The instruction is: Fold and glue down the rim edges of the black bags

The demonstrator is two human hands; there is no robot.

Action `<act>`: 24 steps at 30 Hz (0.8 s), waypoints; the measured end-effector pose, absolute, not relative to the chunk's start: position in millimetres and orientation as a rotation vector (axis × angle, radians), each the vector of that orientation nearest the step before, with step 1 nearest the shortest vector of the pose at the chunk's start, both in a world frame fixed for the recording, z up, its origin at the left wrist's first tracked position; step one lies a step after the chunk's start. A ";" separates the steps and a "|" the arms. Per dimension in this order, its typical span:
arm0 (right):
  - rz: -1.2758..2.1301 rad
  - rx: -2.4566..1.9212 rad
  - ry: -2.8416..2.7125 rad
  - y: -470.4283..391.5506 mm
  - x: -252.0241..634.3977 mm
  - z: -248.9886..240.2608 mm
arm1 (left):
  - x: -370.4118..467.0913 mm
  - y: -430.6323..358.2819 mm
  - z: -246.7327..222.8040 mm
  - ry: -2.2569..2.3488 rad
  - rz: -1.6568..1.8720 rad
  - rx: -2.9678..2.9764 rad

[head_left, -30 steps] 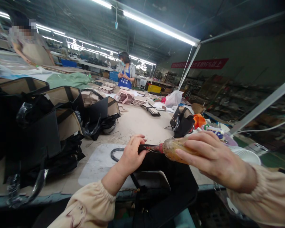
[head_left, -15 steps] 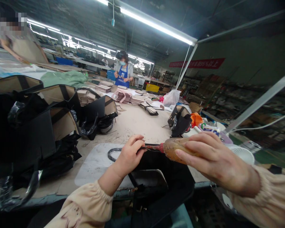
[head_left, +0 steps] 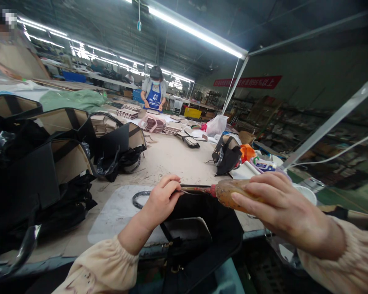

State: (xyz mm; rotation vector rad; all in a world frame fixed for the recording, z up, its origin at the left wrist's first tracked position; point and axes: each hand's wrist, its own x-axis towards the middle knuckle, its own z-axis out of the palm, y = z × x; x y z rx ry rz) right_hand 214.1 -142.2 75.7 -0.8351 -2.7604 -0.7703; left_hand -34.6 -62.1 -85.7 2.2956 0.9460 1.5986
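My right hand (head_left: 282,204) is wrapped round an amber glue bottle (head_left: 233,194) with a red nozzle, tipped on its side and pointing left. The nozzle lies along the upper edge of a black handbag (head_left: 216,220), close to my left fingers. With thumb and fingers pinched, my left hand (head_left: 162,200) grips that bag edge. A plastic-wrapped handle (head_left: 138,200) of the bag sticks out behind my left wrist. The bag hangs over the table's front edge, its lower part in shadow.
Several black bags (head_left: 70,163) stand at the left. A white sheet (head_left: 110,216) lies under my left arm. Another small black bag (head_left: 228,153) and an orange bundle (head_left: 247,152) are at the right. Across the table, a person in a blue apron (head_left: 155,98) stands near stacked panels (head_left: 127,111).
The bottle's nozzle has shifted right along the bag edge, away from my left fingers. The camera view has turned slightly right. The person in the apron has lowered their hands.
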 end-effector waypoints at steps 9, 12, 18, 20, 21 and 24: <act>-0.713 -0.885 -2.774 -148.0 229.9 75.4 | -34.1 -61.2 -87.5 0.962 1.596 2.311; -0.712 -0.882 -2.790 -149.9 235.5 76.8 | -34.2 -61.0 -88.2 0.959 1.593 2.326; -0.724 -0.888 -2.776 -156.9 233.9 83.1 | -34.3 -60.9 -88.5 0.951 1.599 2.353; -0.739 -0.887 -2.763 -158.1 232.8 84.9 | -34.7 -61.1 -88.6 0.943 1.602 2.361; -0.749 -0.888 -2.760 -158.5 232.6 85.7 | -35.0 -61.2 -88.7 0.938 1.603 2.365; -0.778 -0.906 -2.755 -159.1 234.0 87.5 | -35.6 -61.8 -89.1 0.931 1.602 2.375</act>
